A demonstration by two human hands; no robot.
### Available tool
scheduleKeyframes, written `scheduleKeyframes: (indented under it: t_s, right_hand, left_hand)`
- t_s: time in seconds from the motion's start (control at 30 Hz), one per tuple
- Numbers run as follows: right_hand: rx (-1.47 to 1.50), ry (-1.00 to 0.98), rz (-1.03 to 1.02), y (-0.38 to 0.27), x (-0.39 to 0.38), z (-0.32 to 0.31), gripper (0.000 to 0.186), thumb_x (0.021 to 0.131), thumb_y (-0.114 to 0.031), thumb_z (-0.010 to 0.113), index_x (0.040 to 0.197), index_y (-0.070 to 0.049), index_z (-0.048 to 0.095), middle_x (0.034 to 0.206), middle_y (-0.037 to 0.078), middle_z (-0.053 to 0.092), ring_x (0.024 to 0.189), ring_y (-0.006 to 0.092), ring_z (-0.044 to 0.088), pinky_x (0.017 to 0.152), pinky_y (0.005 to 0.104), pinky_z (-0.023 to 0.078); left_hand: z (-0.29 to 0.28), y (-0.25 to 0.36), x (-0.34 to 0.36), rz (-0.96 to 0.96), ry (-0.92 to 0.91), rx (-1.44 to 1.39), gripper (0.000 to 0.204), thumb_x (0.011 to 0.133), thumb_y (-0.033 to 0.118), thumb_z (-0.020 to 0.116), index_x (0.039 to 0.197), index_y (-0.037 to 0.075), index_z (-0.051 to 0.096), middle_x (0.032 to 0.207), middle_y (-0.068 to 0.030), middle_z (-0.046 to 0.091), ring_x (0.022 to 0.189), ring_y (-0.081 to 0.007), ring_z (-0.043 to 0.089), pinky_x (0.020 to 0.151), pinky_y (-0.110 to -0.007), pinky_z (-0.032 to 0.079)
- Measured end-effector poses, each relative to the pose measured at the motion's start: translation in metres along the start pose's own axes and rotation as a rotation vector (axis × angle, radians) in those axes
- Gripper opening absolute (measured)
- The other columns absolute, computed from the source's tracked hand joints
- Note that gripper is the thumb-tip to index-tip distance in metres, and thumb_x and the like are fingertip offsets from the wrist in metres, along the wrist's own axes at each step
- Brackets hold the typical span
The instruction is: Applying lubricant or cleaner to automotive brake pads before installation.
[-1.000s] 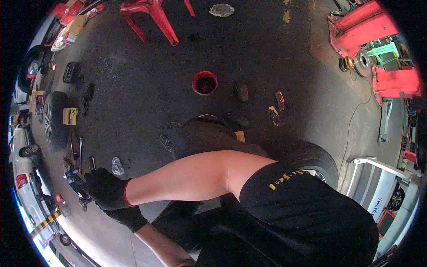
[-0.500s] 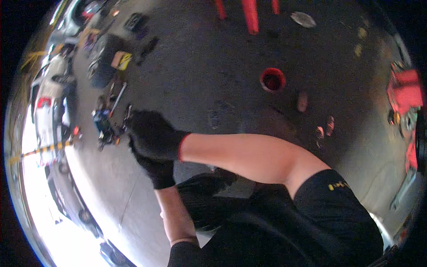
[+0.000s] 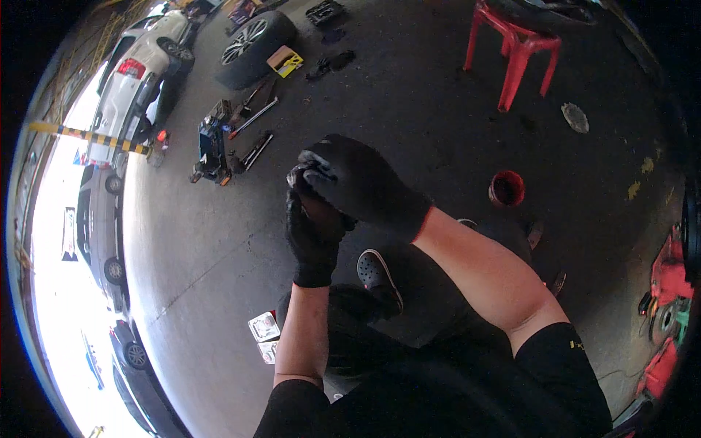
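Observation:
Both of my hands wear black gloves and meet in front of me, above the dark floor. My left hand [image 3: 312,248] wraps round a small dark brownish part [image 3: 318,209] from below. Over its upper end, my right hand [image 3: 358,179] has its fingers curled and pressed against it. Gloves cover most of the part, so its exact kind is hidden. Below the hands, a dark clog [image 3: 376,274] shows on my foot.
A blue-and-black floor jack [image 3: 212,150], wrenches [image 3: 255,150] and a loose wheel [image 3: 255,47] lie to the far left. A red stool [image 3: 518,55] and a red bucket [image 3: 507,189] stand right. Small boxes [image 3: 264,328] lie near my left forearm. Cars [image 3: 109,109] line the left side.
My view has turned, so the floor things sit farther right. Both hands now appear nearer the middle, still together, and the part between them shows more clearly.

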State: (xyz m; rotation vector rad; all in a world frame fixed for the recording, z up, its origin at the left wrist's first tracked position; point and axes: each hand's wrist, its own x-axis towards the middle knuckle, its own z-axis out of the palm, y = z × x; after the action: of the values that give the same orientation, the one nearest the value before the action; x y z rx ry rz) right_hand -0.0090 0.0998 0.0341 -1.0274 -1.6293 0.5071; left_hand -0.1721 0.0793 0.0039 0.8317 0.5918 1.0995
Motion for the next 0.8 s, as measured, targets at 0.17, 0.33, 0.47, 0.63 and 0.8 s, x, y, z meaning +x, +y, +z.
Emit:
scheduleKeyframes:
  t_s: [0.17,0.33,0.47,0.63,0.8]
  right_hand:
    - [-0.08,-0.016,-0.1,0.0,0.0,-0.001,0.026,0.085,-0.013,0.067,0.107,-0.001,0.068,0.102,0.019,0.067,0.092,0.036,0.066,0.083,0.0425,0.053]
    - [-0.094,-0.03,-0.07,0.002,-0.007,-0.001,0.028,0.083,-0.013,0.068,0.108,-0.001,0.068,0.102,0.019,0.068,0.092,0.0365,0.066,0.081,0.0429,0.053]
    - [-0.162,0.045,-0.153,0.001,-0.004,-0.017,0.024,0.086,-0.016,0.068,0.106,-0.003,0.068,0.097,0.018,0.068,0.087,0.0364,0.067,0.076,0.0437,0.054]
    - [-0.254,0.033,-0.103,-0.005,0.02,-0.098,0.023,0.094,-0.019,0.064,0.112,-0.004,0.066,0.101,0.017,0.07,0.09,0.0341,0.068,0.078,0.039,0.056]
    - [0.559,0.622,0.517,0.046,0.0,-0.187,0.03,0.1,-0.025,0.06,0.12,-0.004,0.067,0.117,0.007,0.07,0.102,0.0141,0.066,0.084,0.0313,0.055]
  left_hand:
    - [-0.016,0.004,-0.007,-0.104,0.008,0.023,0.055,0.105,0.049,0.033,0.147,0.015,0.04,0.131,-0.0105,0.057,0.105,-0.0277,0.062,0.076,-0.044,0.053]
    - [-0.024,-0.001,-0.007,-0.171,-0.028,-0.015,0.053,0.104,0.049,0.036,0.142,0.013,0.046,0.124,-0.0089,0.059,0.099,-0.0259,0.061,0.074,-0.044,0.051]
    - [-0.008,-0.008,-0.003,-0.18,0.142,0.105,0.054,0.103,0.049,0.037,0.144,0.014,0.046,0.129,-0.0086,0.059,0.104,-0.0275,0.06,0.08,-0.046,0.05]
    - [-0.034,-0.001,-0.003,-0.15,-0.077,-0.063,0.053,0.103,0.047,0.037,0.15,0.022,0.043,0.144,-0.0049,0.053,0.113,-0.0285,0.059,0.089,-0.047,0.049]
    - [-0.023,0.01,-0.007,-0.233,0.032,-0.087,0.05,0.104,0.043,0.039,0.149,0.022,0.045,0.142,-0.0044,0.056,0.118,-0.0289,0.059,0.091,-0.051,0.05]
